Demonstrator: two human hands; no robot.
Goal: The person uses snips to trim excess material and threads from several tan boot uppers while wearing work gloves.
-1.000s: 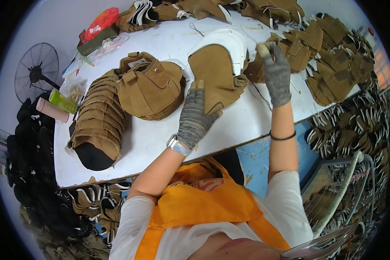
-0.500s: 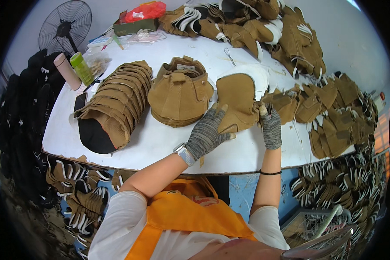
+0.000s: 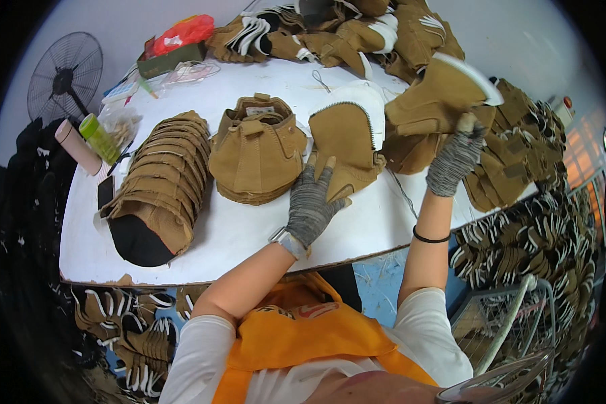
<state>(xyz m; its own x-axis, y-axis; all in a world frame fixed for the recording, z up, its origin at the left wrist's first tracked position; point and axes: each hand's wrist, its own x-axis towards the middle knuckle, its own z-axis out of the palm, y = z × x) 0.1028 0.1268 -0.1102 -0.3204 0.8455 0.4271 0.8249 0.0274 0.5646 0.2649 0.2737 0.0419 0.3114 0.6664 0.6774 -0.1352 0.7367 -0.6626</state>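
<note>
Presently the work stands at the pick-up of a fresh piece: the right hand [image 3: 455, 156], gloved in grey knit, is raised over the far right of the white table [image 3: 249, 236] with its fingers closed in a pinch on the lower edge of a tan suede boot upper [image 3: 435, 97], held clear of the heap of like pieces [image 3: 518, 155] beyond it. The left hand [image 3: 311, 202], gloved alike, lies flat with fingers spread, pressing down a second tan upper with white fleece lining [image 3: 347, 145] near the table's middle. Just to its left sits a nested stack of finished uppers [image 3: 256, 151], and further left a long fanned row [image 3: 158, 178]. By my judgement, the next move calls for bringing the lifted piece down squarely onto the pinned one, edges matched.
</note>
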